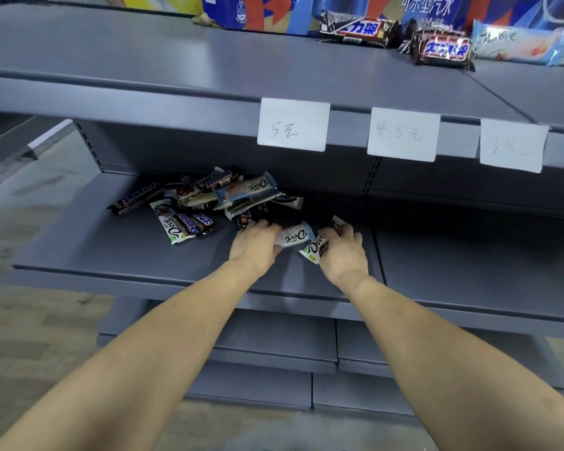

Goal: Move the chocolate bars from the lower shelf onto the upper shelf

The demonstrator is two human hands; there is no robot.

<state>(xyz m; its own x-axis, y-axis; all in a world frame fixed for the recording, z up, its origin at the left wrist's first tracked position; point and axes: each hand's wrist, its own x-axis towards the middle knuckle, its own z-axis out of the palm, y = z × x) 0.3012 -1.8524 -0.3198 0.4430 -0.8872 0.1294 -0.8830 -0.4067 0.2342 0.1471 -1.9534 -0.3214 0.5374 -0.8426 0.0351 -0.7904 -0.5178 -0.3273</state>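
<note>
While both arms reach over the lower shelf, each hand closes on a Dove bar at the right end of the pile.

Left hand: the left hand (254,244) lies knuckles up, its fingers curled round the end of a pale blue Dove bar (293,236) with "Dove" in dark script.

Right hand: the right hand (342,252) has its fingers curled round a white and green Dove bar (315,250); the bar's far end is hidden under the hand.

Lower shelf: the lower shelf (111,252) is flat, matte grey-blue metal with a raised front lip.

Pile: the pile of chocolate bars (209,200) lies loose and criss-crossed on that shelf, left of the hands; glossy crinkled wrappers, dark brown ones reading "SNICKERS", white and pale blue ones reading "Dove".

Upper shelf: the upper shelf (144,60), same grey metal, carries two dark Snickers bars (443,48) with Chinese lettering in a red-edged band, and beside them, at the right, a light blue Dove bar (515,43).

Price tags: three white paper tags hang on the upper shelf's front edge; the first tag (293,124) reads "5元", the second tag (403,134) "4.5元", and the third tag (512,146) is too faint to read.

Behind: blue, red and white cartons (274,11) with Chinese print stand at the back of the upper shelf.
</note>
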